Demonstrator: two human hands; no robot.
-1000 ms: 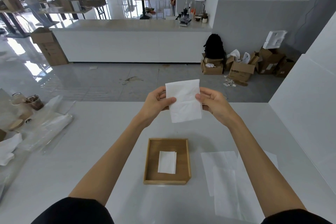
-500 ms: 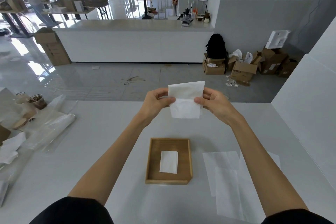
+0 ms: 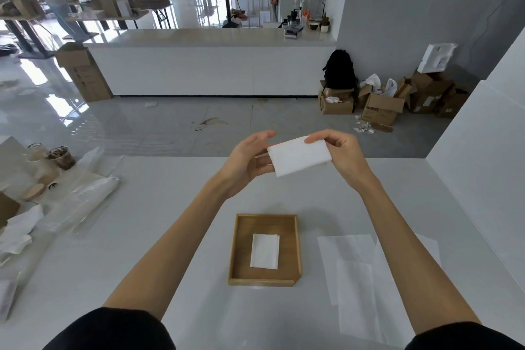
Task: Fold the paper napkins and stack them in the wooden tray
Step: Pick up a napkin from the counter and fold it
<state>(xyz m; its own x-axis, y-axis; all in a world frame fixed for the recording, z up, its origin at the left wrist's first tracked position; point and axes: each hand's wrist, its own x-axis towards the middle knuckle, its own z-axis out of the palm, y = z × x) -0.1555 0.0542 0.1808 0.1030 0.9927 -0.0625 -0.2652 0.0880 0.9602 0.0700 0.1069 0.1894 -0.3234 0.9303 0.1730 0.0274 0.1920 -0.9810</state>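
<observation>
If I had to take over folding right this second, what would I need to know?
Left hand: open, palm beside the folded napkin's left edge, fingers loose.
Right hand: pinching that folded napkin at its top right corner, in the air above the table.
Wooden tray: on the white table, straight below, with one folded napkin already lying inside.
Unfolded napkins: lying flat on the table, right of the tray.
Left to do: finish this fold, lay it on the one in the tray, then fold the flat ones.
</observation>
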